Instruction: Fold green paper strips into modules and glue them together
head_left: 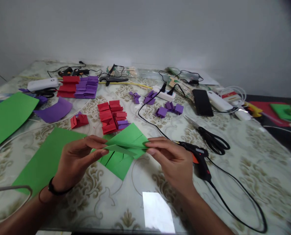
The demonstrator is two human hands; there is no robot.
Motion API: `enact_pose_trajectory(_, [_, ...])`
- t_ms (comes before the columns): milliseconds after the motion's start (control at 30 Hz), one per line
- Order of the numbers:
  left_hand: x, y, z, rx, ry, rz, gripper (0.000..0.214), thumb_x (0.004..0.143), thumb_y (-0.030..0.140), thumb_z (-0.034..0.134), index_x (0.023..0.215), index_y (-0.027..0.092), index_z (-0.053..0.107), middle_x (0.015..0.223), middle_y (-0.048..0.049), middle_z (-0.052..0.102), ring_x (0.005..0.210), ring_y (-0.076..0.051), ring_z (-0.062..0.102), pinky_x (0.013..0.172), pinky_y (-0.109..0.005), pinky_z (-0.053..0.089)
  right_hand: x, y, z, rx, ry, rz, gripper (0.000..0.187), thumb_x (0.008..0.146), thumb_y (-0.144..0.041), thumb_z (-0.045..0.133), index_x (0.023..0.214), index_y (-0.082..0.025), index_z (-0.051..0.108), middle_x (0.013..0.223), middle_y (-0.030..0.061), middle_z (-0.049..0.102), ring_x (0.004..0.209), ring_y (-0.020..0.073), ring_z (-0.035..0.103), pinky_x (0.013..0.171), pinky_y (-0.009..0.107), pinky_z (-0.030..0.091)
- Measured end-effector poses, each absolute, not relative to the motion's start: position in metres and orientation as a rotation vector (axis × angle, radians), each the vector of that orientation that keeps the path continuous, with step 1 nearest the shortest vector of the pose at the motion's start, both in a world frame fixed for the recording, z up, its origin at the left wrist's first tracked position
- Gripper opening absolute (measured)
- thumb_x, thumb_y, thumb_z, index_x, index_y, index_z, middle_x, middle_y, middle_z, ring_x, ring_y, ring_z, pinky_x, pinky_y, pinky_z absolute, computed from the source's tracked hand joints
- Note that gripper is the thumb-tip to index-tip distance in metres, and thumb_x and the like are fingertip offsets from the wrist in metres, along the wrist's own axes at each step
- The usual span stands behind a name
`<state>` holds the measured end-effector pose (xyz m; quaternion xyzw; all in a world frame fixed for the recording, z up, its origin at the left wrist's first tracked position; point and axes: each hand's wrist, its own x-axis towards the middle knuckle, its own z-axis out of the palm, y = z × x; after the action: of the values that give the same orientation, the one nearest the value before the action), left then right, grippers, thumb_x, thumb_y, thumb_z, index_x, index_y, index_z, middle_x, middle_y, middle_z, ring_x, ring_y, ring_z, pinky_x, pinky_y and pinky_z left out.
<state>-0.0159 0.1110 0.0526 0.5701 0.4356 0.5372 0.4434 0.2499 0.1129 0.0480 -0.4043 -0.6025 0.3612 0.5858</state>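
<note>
A folded green paper (126, 138) is held up between both my hands, just above the table. My left hand (80, 156) pinches its left corner between thumb and fingers. At the opposite corner my right hand (173, 160) grips it the same way. Creases and a partly raised flap show on the paper, with a dark slit in its lower half. Under and beside my left hand lies a larger flat green sheet (45, 156). Red folded paper pieces (108, 116) sit just beyond the held paper. To the right of my right hand rests a black glue gun (200, 160).
Black-handled scissors (212, 138) and a phone (202, 102) lie at right. Purple folded pieces (161, 112) and a power strip (163, 93) stand farther back. At left are a purple sheet (54, 111) and another green sheet (8, 117). The glue gun's cord (243, 186) loops near the front right.
</note>
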Motion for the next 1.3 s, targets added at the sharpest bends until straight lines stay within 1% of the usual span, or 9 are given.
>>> enact_pose_trajectory(167, [-0.016,0.11,0.051,1.4,1.108,1.324,0.008,0.084,0.029,0.093,0.082,0.027,0.085,0.094,-0.0006,0.084,0.085,-0.016,0.077,0.074,-0.022,0.063,0.248,0.111,0.05,-0.961,-1.421,0.779,0.032,0.087,-0.006,0.081,0.095,-0.035,0.088,0.092,-0.0023,0.086,0.084,0.0159,0.08,0.078,0.028,0.064])
enact_pose_trajectory(400, [-0.017,0.109,0.048,1.379,1.157,1.338,0.013,0.083,0.038,0.093,0.09,0.032,0.084,0.094,0.0009,0.084,0.084,-0.019,0.079,0.075,-0.028,0.068,0.245,0.112,0.051,-0.954,-1.273,0.941,0.021,0.083,-0.008,0.083,0.084,-0.029,0.085,0.085,-0.0009,0.084,0.079,0.0157,0.08,0.075,0.025,0.065])
enact_pose_trajectory(567, [-0.017,0.109,0.053,1.376,1.047,1.322,0.02,0.081,0.029,0.095,0.098,0.029,0.084,0.096,-0.0002,0.083,0.088,-0.016,0.079,0.078,-0.023,0.066,0.249,0.112,0.047,-0.959,-1.259,0.922,0.017,0.083,-0.009,0.084,0.085,-0.026,0.083,0.085,0.0007,0.083,0.079,0.0162,0.079,0.073,0.025,0.065])
enact_pose_trajectory(667, [-0.018,0.108,0.057,1.376,0.98,1.31,0.022,0.083,0.027,0.094,0.103,0.028,0.084,0.093,-0.0012,0.082,0.084,-0.015,0.077,0.074,-0.021,0.064,0.251,0.112,0.047,-0.976,-1.276,0.891,0.019,0.082,-0.009,0.084,0.088,-0.027,0.084,0.085,0.0002,0.083,0.078,0.0157,0.078,0.071,0.024,0.064])
enact_pose_trajectory(767, [-0.019,0.108,0.057,1.398,1.008,1.317,0.014,0.087,0.028,0.091,0.099,0.027,0.084,0.093,-0.0019,0.081,0.084,-0.015,0.076,0.073,-0.021,0.062,0.252,0.113,0.048,-0.975,-1.303,0.872,0.019,0.082,-0.009,0.082,0.086,-0.027,0.084,0.084,0.0011,0.083,0.076,0.0168,0.078,0.07,0.026,0.064])
enact_pose_trajectory(967, [-0.015,0.114,0.057,1.361,1.06,1.308,0.008,0.09,0.032,0.088,0.093,0.026,0.084,0.103,-0.0041,0.083,0.097,-0.018,0.078,0.085,-0.025,0.063,0.252,0.115,0.046,-0.97,-1.344,0.856,0.017,0.083,-0.009,0.081,0.085,-0.027,0.083,0.084,0.0015,0.083,0.077,0.0177,0.078,0.069,0.027,0.064])
enact_pose_trajectory(1033, [-0.013,0.117,0.057,1.323,1.049,1.264,0.01,0.089,0.033,0.089,0.094,0.026,0.084,0.104,-0.004,0.084,0.096,-0.018,0.079,0.081,-0.024,0.064,0.252,0.114,0.046,-0.97,-1.363,0.848,0.016,0.085,-0.011,0.081,0.086,-0.027,0.083,0.085,0.0014,0.083,0.078,0.0173,0.078,0.07,0.027,0.065])
enact_pose_trajectory(1167, [-0.011,0.118,0.058,1.341,0.994,1.188,0.016,0.085,0.036,0.092,0.096,0.026,0.085,0.097,-0.0038,0.084,0.083,-0.016,0.079,0.068,-0.021,0.063,0.251,0.114,0.048,-0.999,-1.392,0.837,0.013,0.087,-0.014,0.081,0.088,-0.027,0.083,0.088,0.0027,0.083,0.08,0.0186,0.079,0.072,0.028,0.066])
enact_pose_trajectory(1300, [-0.013,0.116,0.056,1.338,1.024,1.207,0.011,0.083,0.034,0.093,0.086,0.027,0.085,0.102,-0.0032,0.086,0.089,-0.017,0.08,0.076,-0.022,0.065,0.251,0.115,0.048,-0.963,-1.414,0.827,0.017,0.086,-0.01,0.08,0.087,-0.027,0.083,0.09,0.0023,0.084,0.084,0.018,0.08,0.076,0.028,0.066])
